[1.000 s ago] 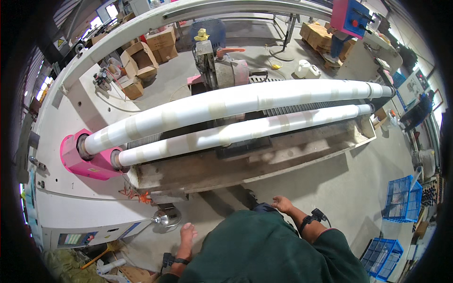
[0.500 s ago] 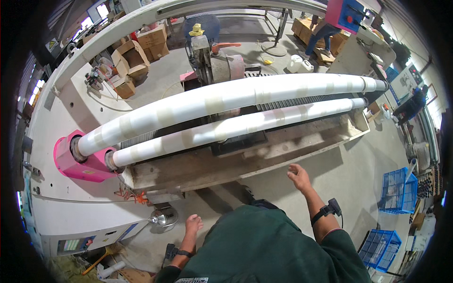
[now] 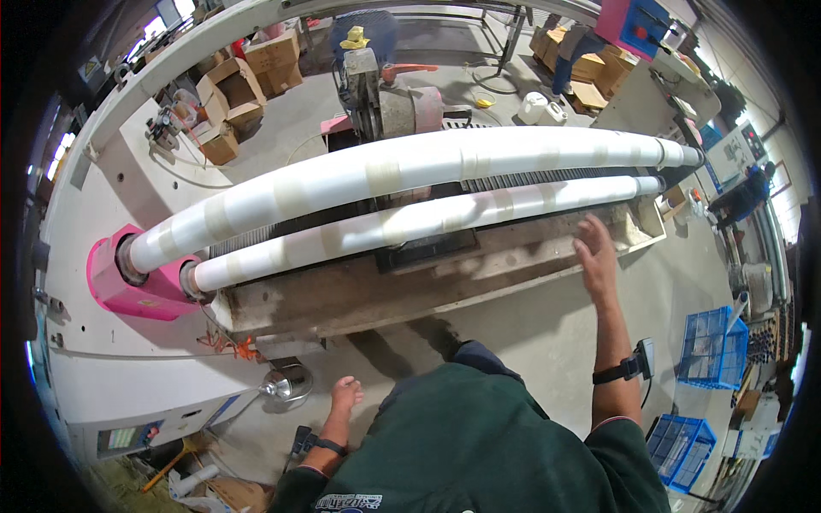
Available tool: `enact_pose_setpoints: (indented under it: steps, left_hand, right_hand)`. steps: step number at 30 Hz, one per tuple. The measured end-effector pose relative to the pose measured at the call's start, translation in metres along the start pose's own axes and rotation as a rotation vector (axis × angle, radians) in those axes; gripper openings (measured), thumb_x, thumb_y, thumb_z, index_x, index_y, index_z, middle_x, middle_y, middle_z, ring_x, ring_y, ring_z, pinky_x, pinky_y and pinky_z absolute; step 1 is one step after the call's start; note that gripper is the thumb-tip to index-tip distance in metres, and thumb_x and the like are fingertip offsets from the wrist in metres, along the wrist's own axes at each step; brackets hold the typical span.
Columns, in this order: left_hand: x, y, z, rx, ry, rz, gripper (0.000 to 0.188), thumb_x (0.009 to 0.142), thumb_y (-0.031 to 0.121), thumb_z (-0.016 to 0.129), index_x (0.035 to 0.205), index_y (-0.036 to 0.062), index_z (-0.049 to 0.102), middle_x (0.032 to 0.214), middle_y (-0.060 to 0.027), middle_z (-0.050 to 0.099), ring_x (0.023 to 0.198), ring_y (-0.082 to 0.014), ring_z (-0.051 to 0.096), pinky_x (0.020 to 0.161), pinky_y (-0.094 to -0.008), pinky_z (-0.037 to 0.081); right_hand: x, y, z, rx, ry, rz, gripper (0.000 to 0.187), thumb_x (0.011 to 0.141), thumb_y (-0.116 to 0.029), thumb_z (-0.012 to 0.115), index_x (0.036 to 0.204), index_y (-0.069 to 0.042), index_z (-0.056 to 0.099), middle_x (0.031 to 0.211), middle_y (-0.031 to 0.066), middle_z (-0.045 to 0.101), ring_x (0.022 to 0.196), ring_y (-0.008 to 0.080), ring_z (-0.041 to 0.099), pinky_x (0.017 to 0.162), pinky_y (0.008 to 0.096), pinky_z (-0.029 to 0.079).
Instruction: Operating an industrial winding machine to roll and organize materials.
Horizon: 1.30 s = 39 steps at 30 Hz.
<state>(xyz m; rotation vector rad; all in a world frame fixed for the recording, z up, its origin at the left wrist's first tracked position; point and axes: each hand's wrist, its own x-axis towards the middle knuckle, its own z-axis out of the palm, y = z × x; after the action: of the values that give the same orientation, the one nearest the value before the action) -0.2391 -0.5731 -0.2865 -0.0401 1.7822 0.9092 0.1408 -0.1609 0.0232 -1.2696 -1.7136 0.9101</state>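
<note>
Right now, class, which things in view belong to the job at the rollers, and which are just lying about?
Likely part of the job:
- long white rollers
- trough in front
- right hand, near the trough

Seemingly just lying about:
- blue crates
- cardboard boxes
- white jugs

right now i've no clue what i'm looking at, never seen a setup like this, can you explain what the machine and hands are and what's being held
There is no robot: these are a person's bare hands, seen by a camera worn on the head and looking down. Its wide lens bends straight edges.

Ahead is a large machine with two long white rollers, an upper one and a lower one, meeting a pink housing at their left ends. Below runs a long, stained trough.

The right hand reaches toward the trough's right part; I can't tell whether it touches. The left hand is near the body. Neither visibly holds anything.
</note>
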Motion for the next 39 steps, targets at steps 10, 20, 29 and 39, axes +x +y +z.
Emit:
enact_pose_setpoints:
  steps: [10, 20, 29, 39]
  left_hand:
    - [-0.006, 0.0, 0.068, -0.155, 0.233, -0.003, 0.035, 0.079, 0.014, 0.061, 0.111, 0.0025, 0.051, 0.085, -0.0085, 0.059, 0.061, -0.018, 0.058, 0.055, -0.0299, 0.05]
    - [-0.028, 0.038, 0.259, -0.419, 0.181, 0.033, 0.038, 0.084, 0.009, 0.05, 0.121, 0.0022, 0.041, 0.08, -0.0092, 0.055, 0.06, -0.0204, 0.057, 0.054, -0.0334, 0.05]
    - [-0.047, 0.025, 0.275, -0.604, 0.067, 0.25, 0.02, 0.082, -0.002, 0.049, 0.069, 0.0097, 0.038, 0.057, -0.0007, 0.038, 0.042, -0.0128, 0.04, 0.036, -0.0299, 0.031]
    - [-0.06, 0.012, 0.296, -0.474, 0.416, 0.069, 0.044, 0.075, 0.013, 0.067, 0.112, -0.0038, 0.049, 0.071, -0.0077, 0.057, 0.051, -0.0141, 0.054, 0.044, -0.0274, 0.044]
  right_hand:
    - [0.193, -0.04, -0.069, -0.079, 0.11, -0.427, 0.066, 0.081, -0.017, 0.06, 0.139, -0.014, 0.028, 0.128, 0.016, 0.044, 0.116, 0.0275, 0.044, 0.096, 0.0405, 0.036]
    - [0.388, -0.036, -0.162, -0.257, 0.291, -0.62, 0.079, 0.076, -0.016, 0.067, 0.14, -0.014, 0.022, 0.131, 0.0161, 0.042, 0.121, 0.0275, 0.041, 0.099, 0.0365, 0.034]
    - [0.467, -0.015, -0.176, -0.272, 0.284, -0.852, 0.07, 0.076, -0.021, 0.065, 0.136, -0.006, 0.031, 0.141, 0.0186, 0.028, 0.131, 0.0286, 0.028, 0.106, 0.0369, 0.023]
    - [0.477, -0.006, -0.164, -0.235, 0.307, -0.826, 0.062, 0.086, -0.018, 0.056, 0.138, -0.001, 0.025, 0.14, 0.0172, 0.029, 0.13, 0.026, 0.028, 0.107, 0.0374, 0.02]
